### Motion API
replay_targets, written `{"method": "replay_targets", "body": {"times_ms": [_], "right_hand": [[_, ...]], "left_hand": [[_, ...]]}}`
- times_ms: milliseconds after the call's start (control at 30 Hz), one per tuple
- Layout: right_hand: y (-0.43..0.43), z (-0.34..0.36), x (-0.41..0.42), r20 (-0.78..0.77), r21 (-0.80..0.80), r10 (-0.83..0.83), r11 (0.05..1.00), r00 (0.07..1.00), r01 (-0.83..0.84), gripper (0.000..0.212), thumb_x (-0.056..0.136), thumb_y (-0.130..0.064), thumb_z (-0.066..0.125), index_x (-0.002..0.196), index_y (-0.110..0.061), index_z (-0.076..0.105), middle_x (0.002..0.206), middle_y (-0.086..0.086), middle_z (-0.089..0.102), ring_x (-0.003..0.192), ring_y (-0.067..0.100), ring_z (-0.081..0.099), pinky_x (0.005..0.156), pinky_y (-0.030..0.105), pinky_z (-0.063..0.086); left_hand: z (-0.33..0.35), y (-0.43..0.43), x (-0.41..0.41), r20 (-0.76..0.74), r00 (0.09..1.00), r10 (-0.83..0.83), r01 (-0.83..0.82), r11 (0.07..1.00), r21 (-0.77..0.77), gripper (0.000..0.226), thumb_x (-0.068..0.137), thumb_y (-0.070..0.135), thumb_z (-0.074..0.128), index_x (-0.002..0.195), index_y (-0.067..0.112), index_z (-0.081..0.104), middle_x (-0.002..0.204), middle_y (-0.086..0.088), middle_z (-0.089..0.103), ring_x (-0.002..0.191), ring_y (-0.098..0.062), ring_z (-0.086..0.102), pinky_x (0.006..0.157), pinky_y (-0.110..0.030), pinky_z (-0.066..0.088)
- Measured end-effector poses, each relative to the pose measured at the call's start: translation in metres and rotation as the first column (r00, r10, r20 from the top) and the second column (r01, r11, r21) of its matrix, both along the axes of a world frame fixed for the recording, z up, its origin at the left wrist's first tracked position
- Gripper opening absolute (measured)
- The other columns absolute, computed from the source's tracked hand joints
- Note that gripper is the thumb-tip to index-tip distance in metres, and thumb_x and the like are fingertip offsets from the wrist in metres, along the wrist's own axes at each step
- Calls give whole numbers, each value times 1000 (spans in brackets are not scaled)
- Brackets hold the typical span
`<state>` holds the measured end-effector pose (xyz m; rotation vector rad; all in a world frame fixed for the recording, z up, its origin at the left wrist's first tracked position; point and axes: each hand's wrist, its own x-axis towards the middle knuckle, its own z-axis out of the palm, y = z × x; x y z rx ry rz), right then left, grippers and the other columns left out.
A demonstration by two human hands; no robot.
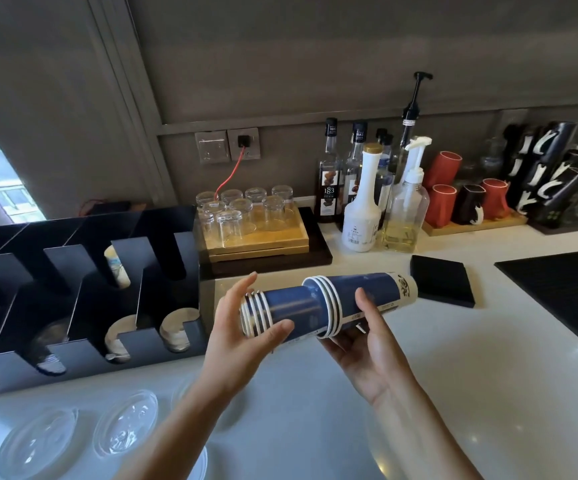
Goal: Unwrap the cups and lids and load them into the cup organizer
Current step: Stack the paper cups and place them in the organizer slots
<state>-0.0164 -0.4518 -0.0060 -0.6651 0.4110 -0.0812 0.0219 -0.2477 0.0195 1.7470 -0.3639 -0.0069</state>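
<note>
the left hand (237, 330) has its fingers (244, 285) and thumb curled round the rim end of a stack of blue cups (291, 303), gripping it. the right hand (367, 348) cradles a second stack (384, 284) from below, thumb over the top and fingers wrapped underneath, gripping it too. both stacks lie sideways in the air above the white desk (453, 375), rims to the left. the base of the left stack sits inside the mouth of the right one, so the two make one line. the far end of the right stack is white with a dark print.

left of the hands, the black organizer (83, 271) stands on the desk, apart from the held stacks. some of its slots hold pale cups (176, 329); one front slot holds something clear that i cannot make out. clear lids (126, 424) lie flat on the desk in front of it, near the left forearm.

beyond the stacks lie a black pad (441, 280) and a wooden tray (280, 240) of upturned glasses (246, 209). bottles (329, 174) and mugs (440, 188) line the wall.
</note>
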Motion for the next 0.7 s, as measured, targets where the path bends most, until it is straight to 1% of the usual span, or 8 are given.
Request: {"method": "replay_targets", "body": {"times_ms": [33, 167, 300, 433, 500, 567, 633, 700], "right_hand": [[2, 2, -1, 14, -15, 2, 1000, 1000, -2, 58, 71, -42, 84, 121, -22, 64, 117, 18, 72, 109, 30, 70, 83, 43, 59], [21, 5, -5, 70, -120, 36, 992, 997, -28, 52, 79, -42, 77, 125, -23, 60, 118, 14, 72, 109, 28, 70, 87, 42, 58], [41, 5, -7, 118, -147, 59, 988, 991, -42, 54, 83, -40, 74, 131, -21, 57, 121, 14, 70, 113, 28, 68, 94, 46, 55], [49, 2, -9, 119, -205, 51, 978, 992, -25, 57, 82, -41, 74, 133, -22, 55, 119, 12, 71, 112, 27, 68, 95, 47, 54], [51, 2, -9, 111, -221, 40, 975, 993, -15, 58, 80, -41, 75, 132, -23, 55, 118, 11, 72, 111, 27, 69, 95, 48, 54], [50, 5, -8, 100, -242, 53, 970, 994, -27, 63, 76, -44, 79, 131, -24, 56, 116, 10, 73, 109, 26, 70, 93, 47, 55], [44, 10, -6, 100, -259, 47, 966, 994, -20, 70, 71, -53, 82, 130, -27, 56, 117, 9, 73, 108, 25, 70, 87, 43, 58], [33, 17, -2, 90, -225, -40, 973, 995, 59, 70, 68, -59, 80, 128, -31, 56, 118, 8, 72, 107, 27, 71, 81, 43, 60]], "left_hand": [[0, -1, -2, -12, 1000, -22, 21, 999, -35, 90, 60, 61, 81, 140, 52, 41, 141, 3, 48, 127, -21, 55, 89, -33, 60], [2, -8, -5, 6, 997, -78, 78, 997, -21, 108, 53, 70, 84, 147, 44, 36, 145, -4, 46, 131, -27, 53, 104, -53, 51], [6, -9, -5, 23, 995, -96, 96, 995, 1, 112, 48, 74, 84, 145, 46, 35, 145, -1, 45, 132, -23, 51, 106, -54, 49], [2, -8, -4, 30, 995, -100, 101, 994, -36, 101, 51, 60, 91, 138, 43, 43, 131, 7, 51, 117, -21, 60, 96, -50, 56], [-1, -8, -2, 14, 996, -93, 94, 991, -92, 91, 54, 43, 95, 133, 40, 49, 116, 12, 58, 107, -19, 64, 86, -43, 60], [-4, -8, 2, -5, 998, -68, 66, 985, -158, 82, 56, 32, 94, 127, 36, 54, 107, 10, 63, 99, -18, 67, 74, -34, 60], [-5, -4, 7, -32, 998, -55, 47, 973, -226, 78, 55, 32, 93, 125, 33, 57, 104, 7, 66, 95, -16, 68, 68, -29, 59], [-5, 1, 12, -53, 996, -73, 57, 964, -258, 79, 55, 33, 93, 125, 34, 57, 105, 8, 66, 97, -15, 69, 67, -28, 59]]}}
